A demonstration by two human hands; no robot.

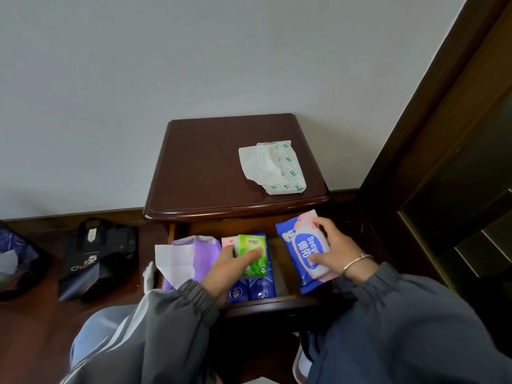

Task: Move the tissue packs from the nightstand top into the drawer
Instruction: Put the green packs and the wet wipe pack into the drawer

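Note:
The dark wooden nightstand (210, 162) has its drawer (277, 304) pulled open. My left hand (227, 268) grips a small green tissue pack (253, 254) over the drawer's middle. My right hand (335, 252) holds a blue and pink wipes pack (297, 245) tilted at the drawer's right side. A purple tissue pack (201, 254) with a sheet sticking out lies at the drawer's left. Blue packs (261, 291) and a pink pack (228, 241) lie under the green one. One white tissue pack with green print (273, 167) lies on the nightstand top, right of centre.
A black tote bag (97, 260) stands on the wooden floor to the left, with a dark plastic bag (16, 259) at the far left edge. A dark wooden door frame (432, 128) rises at the right. The wall is directly behind the nightstand.

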